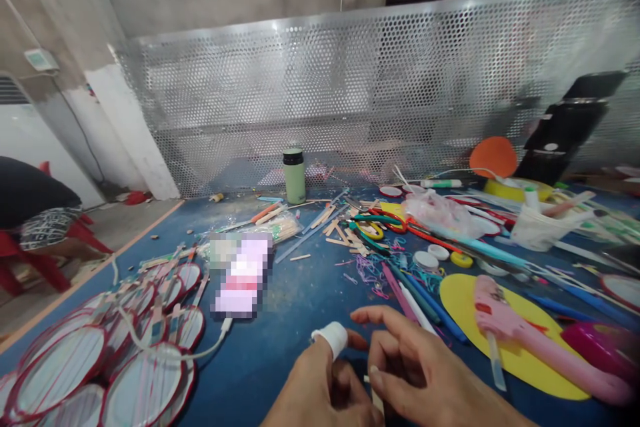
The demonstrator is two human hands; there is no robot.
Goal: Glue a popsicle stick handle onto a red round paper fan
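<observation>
My left hand (327, 390) is at the bottom centre, its fingers curled round a pale flat wooden stick (377, 401) that shows only in part. A white wrap (332, 339) covers one of its digits. Close beside it on the right is my right hand (423, 363), fingers bent and apart, the thumb tip near the stick. Whether that thumb touches the stick I cannot tell. Right of my hands, a pink glue gun (530, 340) lies on a yellow oval fan-shaped piece (460, 293). Pens (430, 310) lie just beyond my right hand.
Round red-rimmed pieces (60, 363) are heaped at left, beside a phone (245, 277) on a white cable. Scissors (373, 223), loose sticks (340, 230) and threads (373, 273) lie farther back. A green tumbler (295, 177) stands before a perforated metal panel (300, 93). A person (35, 203) sits at far left.
</observation>
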